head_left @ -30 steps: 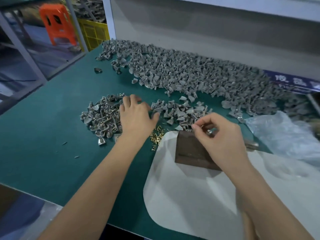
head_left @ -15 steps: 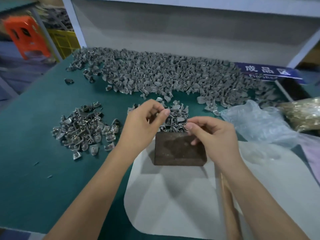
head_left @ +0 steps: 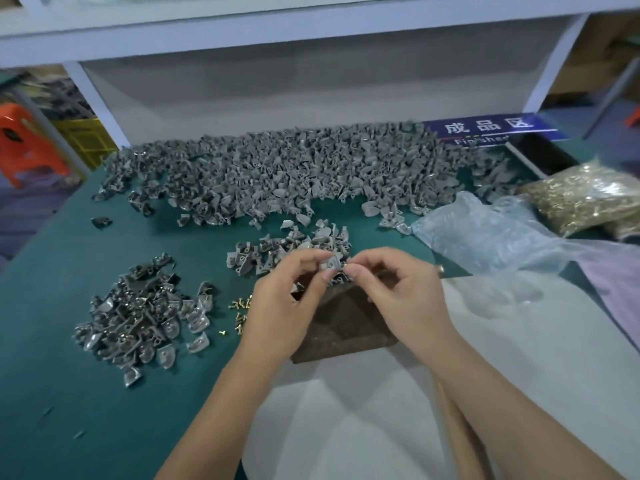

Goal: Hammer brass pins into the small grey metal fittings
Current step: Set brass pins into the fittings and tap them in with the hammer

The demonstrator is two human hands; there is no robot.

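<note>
While the left hand (head_left: 287,306) pinches a grey fitting (head_left: 330,263) above the brown block (head_left: 346,327), the right hand (head_left: 398,292) pinches a small pin, barely visible, at its edge. A blue sign (head_left: 491,128) on the worktop (head_left: 52,306) reads "成品区"; the English beneath is partly hidden.

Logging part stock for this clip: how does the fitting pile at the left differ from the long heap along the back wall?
The left pile is small, shiny and flecked with brass; the back heap is far larger, matte grey and stretches across the mat. The left pile sits nearer the left hand. Both lie loose on the green mat.
</note>
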